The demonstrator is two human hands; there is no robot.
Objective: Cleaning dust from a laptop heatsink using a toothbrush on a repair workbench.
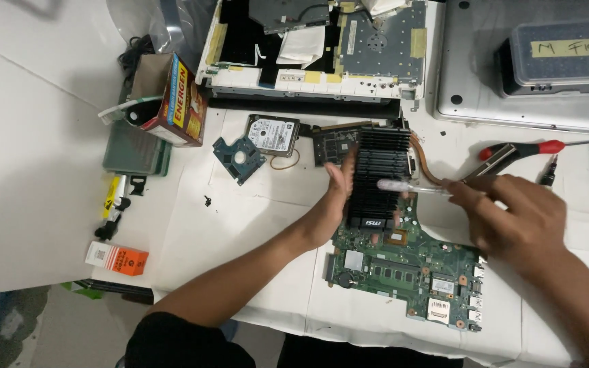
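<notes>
In the head view, the work sits right of centre in the frame: a black finned heatsink [378, 174] lies across the upper part of a green circuit board [403, 262] on the white worktop [240, 225]. The left hand [335, 194] braces the heatsink's left edge, palm flat and fingers pointing toward the top of the frame, open against the fins rather than closed around them. The right hand [512, 218] comes in from the lower right with its grip pinched together on a small clear syringe [410, 187], whose tip lies over the fins near the heatsink's middle.

To do this step well, I judge that the left hand should keep the heatsink from sliding on the board while the syringe tip is guided slowly, with light pressure on the plunger so that little comes out at once. The right wrist looks unsupported; resting it on the worktop would likely steady the tip.

Both forearms slant up from the bottom of the frame, the left one long and nearly straight, the right bent at the wrist. A red-handled screwdriver [523, 151] lies above the right hand, apart from it.
</notes>
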